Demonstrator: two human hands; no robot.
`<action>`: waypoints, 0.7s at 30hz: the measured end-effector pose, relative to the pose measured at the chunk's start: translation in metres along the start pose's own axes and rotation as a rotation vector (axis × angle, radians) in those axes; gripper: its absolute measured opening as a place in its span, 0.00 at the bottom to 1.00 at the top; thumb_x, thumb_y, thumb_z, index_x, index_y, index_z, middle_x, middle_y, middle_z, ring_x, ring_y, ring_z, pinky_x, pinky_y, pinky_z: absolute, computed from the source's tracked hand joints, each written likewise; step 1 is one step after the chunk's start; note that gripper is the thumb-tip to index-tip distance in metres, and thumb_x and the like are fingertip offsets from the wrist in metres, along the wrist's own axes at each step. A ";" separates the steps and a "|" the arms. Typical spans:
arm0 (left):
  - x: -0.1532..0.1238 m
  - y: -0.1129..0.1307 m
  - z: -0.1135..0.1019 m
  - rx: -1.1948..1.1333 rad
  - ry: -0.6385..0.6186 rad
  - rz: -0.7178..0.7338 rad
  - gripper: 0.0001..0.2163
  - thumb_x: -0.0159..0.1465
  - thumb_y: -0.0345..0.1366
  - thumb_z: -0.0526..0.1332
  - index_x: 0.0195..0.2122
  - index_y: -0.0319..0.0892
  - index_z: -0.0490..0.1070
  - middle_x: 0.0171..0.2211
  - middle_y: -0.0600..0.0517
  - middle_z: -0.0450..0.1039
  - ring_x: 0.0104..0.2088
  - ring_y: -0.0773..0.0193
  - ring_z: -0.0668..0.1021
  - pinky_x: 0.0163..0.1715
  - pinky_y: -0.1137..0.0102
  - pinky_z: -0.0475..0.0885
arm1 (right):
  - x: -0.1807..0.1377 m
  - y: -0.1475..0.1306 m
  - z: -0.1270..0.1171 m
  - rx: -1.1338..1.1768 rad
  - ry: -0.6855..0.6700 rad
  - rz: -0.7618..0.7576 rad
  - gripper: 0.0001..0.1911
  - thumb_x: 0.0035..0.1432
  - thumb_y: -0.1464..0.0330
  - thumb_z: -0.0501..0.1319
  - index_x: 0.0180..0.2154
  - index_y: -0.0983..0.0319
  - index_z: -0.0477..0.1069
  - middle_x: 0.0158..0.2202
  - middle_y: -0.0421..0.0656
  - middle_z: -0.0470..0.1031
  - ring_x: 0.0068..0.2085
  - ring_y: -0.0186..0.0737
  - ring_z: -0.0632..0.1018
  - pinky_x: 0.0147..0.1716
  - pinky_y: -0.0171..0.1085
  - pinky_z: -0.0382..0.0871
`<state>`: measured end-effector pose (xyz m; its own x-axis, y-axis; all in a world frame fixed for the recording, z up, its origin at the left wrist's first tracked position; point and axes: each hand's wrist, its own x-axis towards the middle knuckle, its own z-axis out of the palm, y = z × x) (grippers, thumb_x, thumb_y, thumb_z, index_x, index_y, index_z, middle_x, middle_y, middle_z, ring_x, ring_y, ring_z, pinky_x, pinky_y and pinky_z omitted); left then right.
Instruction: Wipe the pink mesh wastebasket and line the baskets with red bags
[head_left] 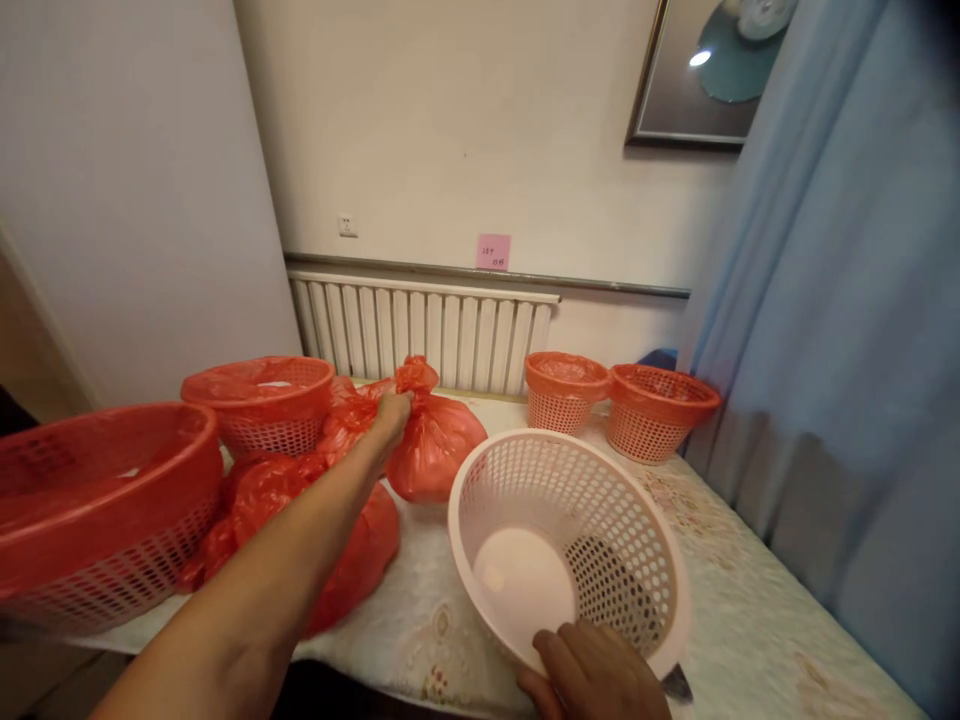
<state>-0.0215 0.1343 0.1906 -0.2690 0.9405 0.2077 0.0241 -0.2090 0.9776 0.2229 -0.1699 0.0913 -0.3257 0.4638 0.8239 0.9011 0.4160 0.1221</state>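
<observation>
My left hand (396,412) reaches across the table, its fingers closed around the gathered neck of a filled red plastic bag (435,450). Whatever is inside that bag cannot be made out. In the foreground, my right hand (600,675) grips the near rim of an empty pale pink plastic basket (525,570) with perforated sides. The basket is tilted so that its inside faces me. A second red plastic bag (360,555) lies under my left forearm, partly hidden by it.
Two baskets lined with red bags, a large one (180,520) and another (277,435), stand at the left. Two smaller lined baskets (566,400) (652,440) stand at the back right. A blue curtain (825,350) hangs along the right side; a radiator (420,325) is behind the table (787,600).
</observation>
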 end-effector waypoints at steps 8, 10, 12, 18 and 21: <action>-0.011 0.076 -0.006 -0.028 0.020 0.196 0.04 0.60 0.33 0.61 0.35 0.39 0.71 0.23 0.57 0.70 0.20 0.70 0.71 0.22 0.74 0.67 | 0.008 -0.005 -0.016 0.019 -0.104 -0.005 0.21 0.70 0.59 0.43 0.27 0.57 0.61 0.21 0.38 0.67 0.25 0.39 0.67 0.31 0.40 0.50; -0.013 0.091 -0.009 -0.036 0.032 0.236 0.04 0.55 0.30 0.60 0.32 0.39 0.71 0.20 0.57 0.68 0.19 0.69 0.70 0.20 0.74 0.64 | 0.008 -0.007 -0.017 0.024 -0.095 -0.002 0.21 0.70 0.59 0.43 0.27 0.57 0.61 0.21 0.38 0.67 0.25 0.39 0.67 0.31 0.40 0.50; -0.014 0.106 -0.012 -0.037 0.038 0.272 0.04 0.53 0.30 0.59 0.30 0.40 0.70 0.20 0.57 0.68 0.19 0.68 0.69 0.20 0.74 0.62 | 0.007 -0.008 -0.017 0.029 -0.095 0.006 0.20 0.70 0.59 0.43 0.27 0.57 0.61 0.22 0.38 0.67 0.25 0.39 0.67 0.30 0.39 0.50; -0.023 0.154 -0.009 -0.070 0.021 0.396 0.05 0.53 0.30 0.57 0.31 0.40 0.71 0.23 0.56 0.69 0.22 0.67 0.70 0.23 0.74 0.64 | 0.013 -0.011 -0.014 0.051 -0.155 0.025 0.14 0.65 0.59 0.54 0.28 0.57 0.63 0.24 0.38 0.69 0.26 0.39 0.68 0.31 0.38 0.52; -0.033 0.176 -0.001 -0.088 0.014 0.458 0.06 0.56 0.28 0.56 0.34 0.38 0.71 0.24 0.56 0.69 0.23 0.70 0.69 0.28 0.75 0.66 | 0.023 -0.012 -0.011 0.034 -0.211 0.036 0.12 0.61 0.60 0.60 0.28 0.57 0.64 0.25 0.38 0.71 0.28 0.40 0.70 0.31 0.38 0.54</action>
<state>-0.0092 0.0661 0.3562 -0.2626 0.7424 0.6164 0.0621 -0.6245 0.7786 0.2084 -0.1731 0.1149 -0.3496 0.6309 0.6926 0.9041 0.4210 0.0729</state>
